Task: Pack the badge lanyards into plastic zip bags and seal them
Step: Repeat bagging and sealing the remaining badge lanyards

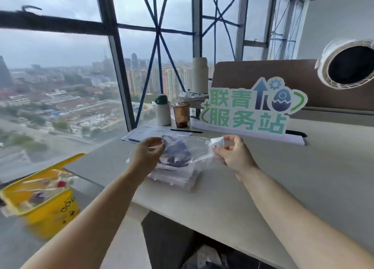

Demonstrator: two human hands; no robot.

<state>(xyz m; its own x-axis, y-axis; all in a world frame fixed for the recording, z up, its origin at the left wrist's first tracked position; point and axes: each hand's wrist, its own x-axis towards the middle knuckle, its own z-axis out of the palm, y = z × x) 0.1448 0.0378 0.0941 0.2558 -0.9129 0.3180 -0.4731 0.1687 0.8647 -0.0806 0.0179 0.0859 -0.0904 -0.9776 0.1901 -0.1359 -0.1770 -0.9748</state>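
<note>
I hold a clear plastic zip bag [197,148] in the air above the desk, stretched between both hands. A dark blue badge lanyard [176,150] lies bunched inside it. My left hand [146,152] pinches the bag's left edge. My right hand [232,152] pinches the right edge, near a small white label. Directly under the held bag lies a stack of filled clear bags [174,177] on the grey desk [283,177].
A yellow bin [43,200] with wrapped items sits low at the left by the window. Behind the bags stand papers with a pen [186,131], a white bottle [163,109], a brown drink cup [181,115] and a green-lettered sign [251,108].
</note>
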